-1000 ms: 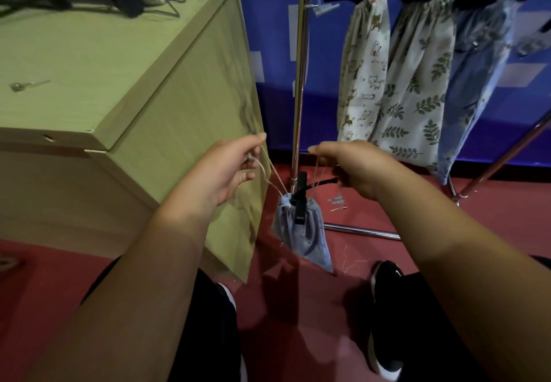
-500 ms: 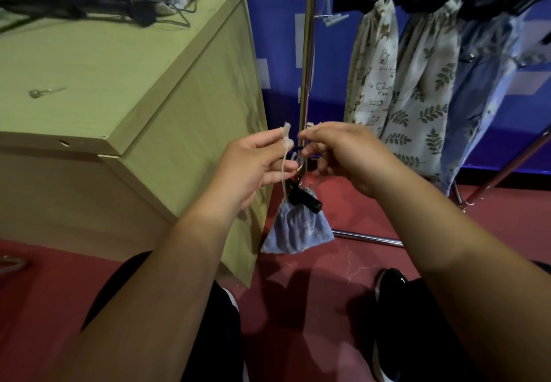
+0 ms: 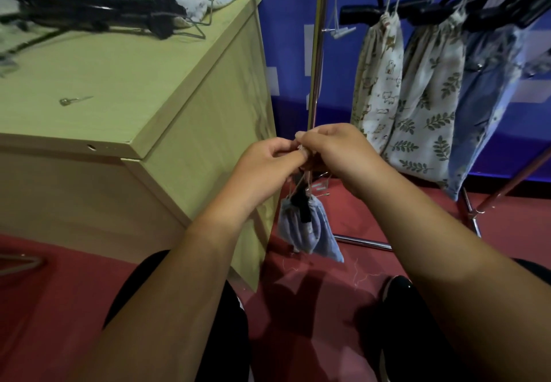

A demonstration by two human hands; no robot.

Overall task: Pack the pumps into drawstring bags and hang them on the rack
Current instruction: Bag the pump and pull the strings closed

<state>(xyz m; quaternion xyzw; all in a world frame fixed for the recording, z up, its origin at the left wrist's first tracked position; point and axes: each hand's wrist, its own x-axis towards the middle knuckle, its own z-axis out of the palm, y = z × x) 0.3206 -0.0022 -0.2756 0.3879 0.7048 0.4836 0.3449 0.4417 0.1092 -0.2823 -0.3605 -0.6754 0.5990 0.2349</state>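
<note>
Both hands meet just above the middle of the view, fingertips nearly touching: the left hand (image 3: 268,160) pinches the pale drawstring cords (image 3: 299,182) between thumb and curled fingers, and the right hand (image 3: 331,149) is closed on the same cords from the 3 o'clock side. At 6 o'clock from the hands, clear of the red floor (image 3: 59,307), a small blue drawstring bag (image 3: 320,232) dangles from those cords, its mouth gathered around the black end of a pump (image 3: 301,208) (the rest of it is hidden inside the cloth). Right behind the hands, at 12 o'clock, rises the chrome upright of the rack (image 3: 317,62). At 2 o'clock from the hands three filled bags hang from black hangers (image 3: 384,11): a cat-print bag (image 3: 378,83), a leaf-print bag (image 3: 426,113) and a pale blue bag (image 3: 489,98), side by side and touching. At 10 o'clock stands a light wooden cabinet (image 3: 134,77), with a blurred black tangle (image 3: 89,14) at its far edge.
</note>
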